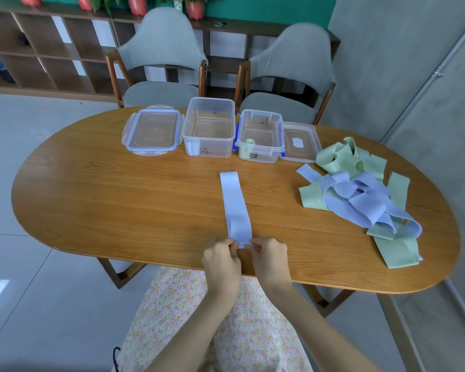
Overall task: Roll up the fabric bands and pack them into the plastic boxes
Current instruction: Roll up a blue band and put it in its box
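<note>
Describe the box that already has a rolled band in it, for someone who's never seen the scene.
On the oval wooden table, two clear boxes stand at the far edge. Take the smaller right-hand box, with blue clips: only it holds a rolled green band.

Head view, downward over near table (118,200)

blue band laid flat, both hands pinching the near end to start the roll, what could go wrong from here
The blue band is long and lies slightly slanted, so the roll could drift sideways and come out as a cone. Left hand and right hand grip it right at the table edge, so a loose first turn may slip off or unroll.
</note>
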Motion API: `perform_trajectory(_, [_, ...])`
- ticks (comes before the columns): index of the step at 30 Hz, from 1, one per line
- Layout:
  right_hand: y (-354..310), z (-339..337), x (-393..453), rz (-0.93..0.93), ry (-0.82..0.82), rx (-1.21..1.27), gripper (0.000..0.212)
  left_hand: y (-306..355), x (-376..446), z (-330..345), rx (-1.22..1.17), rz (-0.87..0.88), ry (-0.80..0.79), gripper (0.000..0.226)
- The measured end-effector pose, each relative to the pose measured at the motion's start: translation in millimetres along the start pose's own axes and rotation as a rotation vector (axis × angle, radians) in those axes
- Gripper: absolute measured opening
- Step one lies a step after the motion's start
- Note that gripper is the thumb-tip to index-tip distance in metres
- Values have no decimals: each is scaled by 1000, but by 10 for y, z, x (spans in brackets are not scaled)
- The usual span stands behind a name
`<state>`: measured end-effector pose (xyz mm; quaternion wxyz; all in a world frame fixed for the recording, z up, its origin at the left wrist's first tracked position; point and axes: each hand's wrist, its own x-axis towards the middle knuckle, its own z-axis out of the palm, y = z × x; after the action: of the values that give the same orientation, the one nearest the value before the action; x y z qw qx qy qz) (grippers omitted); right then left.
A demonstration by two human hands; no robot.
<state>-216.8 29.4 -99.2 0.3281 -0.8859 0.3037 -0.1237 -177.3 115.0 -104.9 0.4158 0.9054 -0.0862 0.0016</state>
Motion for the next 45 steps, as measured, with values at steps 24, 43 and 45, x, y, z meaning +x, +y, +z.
perform_trajectory(24, [-80,59,-170,148,94,171,6,-34,3,-124,-90,-52,-32,12])
perform_trajectory(43, [-97,69,-102,113,118,72,33,-40,101,-51,2,-61,-60,20])
perform_trajectory(45, [-110,73,-114,89,111,25,38,-20,77,-47,23,-44,-39,21])
